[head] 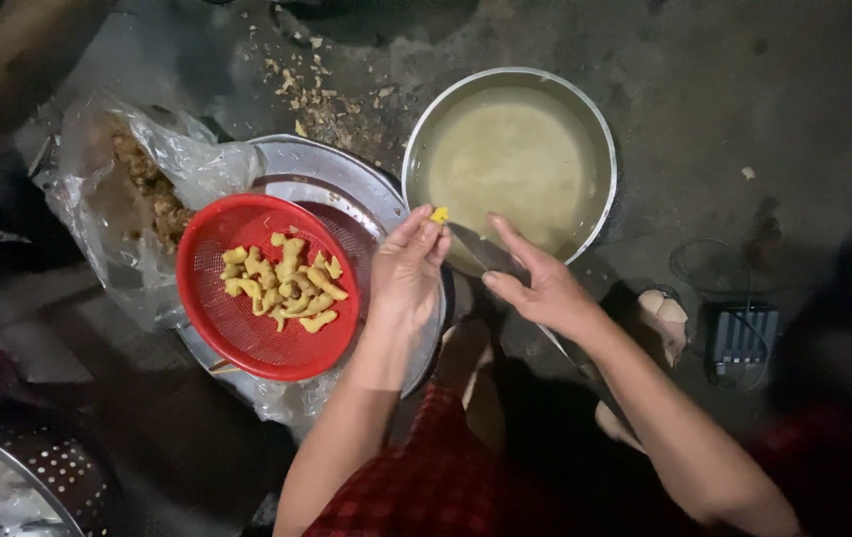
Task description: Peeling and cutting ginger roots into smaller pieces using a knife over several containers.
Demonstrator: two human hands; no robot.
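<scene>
Head view, frame centre: left hand (407, 270) pinches 1 small yellow root piece (439, 214) at its fingertips; right hand (535, 283) grips knife (480, 251), blade just beside it. Advisable: short strokes, fingertips behind edge. Peeled pieces (282, 281) fill red strainer (262, 288), left of centre; water basin (510, 159), upper centre.

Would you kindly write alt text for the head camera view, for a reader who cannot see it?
Seen from above, a person's left hand pinches a small yellow piece while the right hand holds a knife beside a metal bowl of cloudy liquid. A red strainer basket of peeled yellow pieces sits left, near a plastic bag of peelings.
</scene>
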